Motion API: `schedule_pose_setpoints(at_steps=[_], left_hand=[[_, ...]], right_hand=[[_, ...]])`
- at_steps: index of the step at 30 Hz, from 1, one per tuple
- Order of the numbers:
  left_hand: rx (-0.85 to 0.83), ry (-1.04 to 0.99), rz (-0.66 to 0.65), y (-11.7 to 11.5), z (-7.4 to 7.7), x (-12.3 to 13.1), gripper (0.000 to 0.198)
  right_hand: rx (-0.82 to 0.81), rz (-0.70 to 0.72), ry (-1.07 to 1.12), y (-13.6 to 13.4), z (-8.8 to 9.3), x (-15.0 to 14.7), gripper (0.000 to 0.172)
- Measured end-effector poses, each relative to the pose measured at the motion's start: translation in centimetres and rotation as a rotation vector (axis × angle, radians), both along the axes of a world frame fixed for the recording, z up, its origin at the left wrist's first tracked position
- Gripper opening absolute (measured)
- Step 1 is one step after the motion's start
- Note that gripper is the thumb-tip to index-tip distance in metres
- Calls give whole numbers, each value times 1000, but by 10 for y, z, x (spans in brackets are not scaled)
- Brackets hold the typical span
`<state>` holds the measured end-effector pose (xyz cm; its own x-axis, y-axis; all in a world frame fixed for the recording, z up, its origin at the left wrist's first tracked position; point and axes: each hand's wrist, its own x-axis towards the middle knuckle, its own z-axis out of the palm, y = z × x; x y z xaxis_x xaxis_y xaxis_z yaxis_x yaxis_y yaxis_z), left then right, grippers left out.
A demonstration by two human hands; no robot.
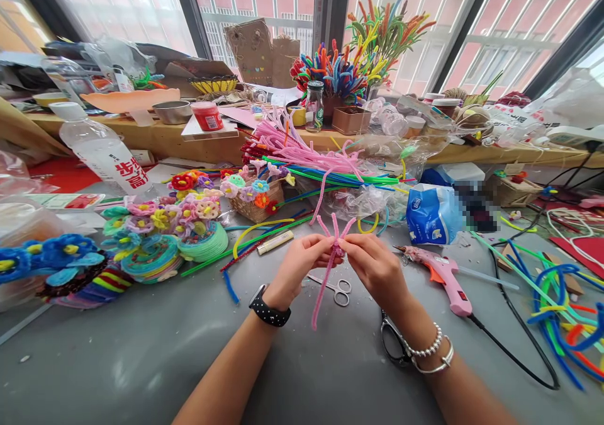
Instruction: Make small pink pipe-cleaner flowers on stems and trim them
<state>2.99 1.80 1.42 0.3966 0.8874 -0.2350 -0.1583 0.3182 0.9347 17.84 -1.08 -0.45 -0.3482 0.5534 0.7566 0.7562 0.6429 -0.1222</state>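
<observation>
While hands (337,258) pinch pink pipe cleaners (330,255), scissors (336,288) beneath, glue gun (441,274) beside.

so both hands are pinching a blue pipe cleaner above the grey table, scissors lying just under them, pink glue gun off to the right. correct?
Not quite: the pipe cleaner is pink, not blue, as the head view shows. The rest stands: left hand and right hand both pinch it above the grey table, scissors lie just under them, and the pink glue gun is off to the right.
</observation>
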Motion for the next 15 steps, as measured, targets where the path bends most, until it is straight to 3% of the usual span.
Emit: schedule_pose_setpoints(at_steps=[8,11,15], left_hand=[[7,-1,-3,3,0,-4,23],[11,-25,-4,4,1,-4,22],[5,-28,6,3,1,-4,21]], right_hand=[[-51,22,92,0,1,-3,29],[-159,31,262,0,5,-4,28],[-283,-77,516,-1,9,-5,14]])
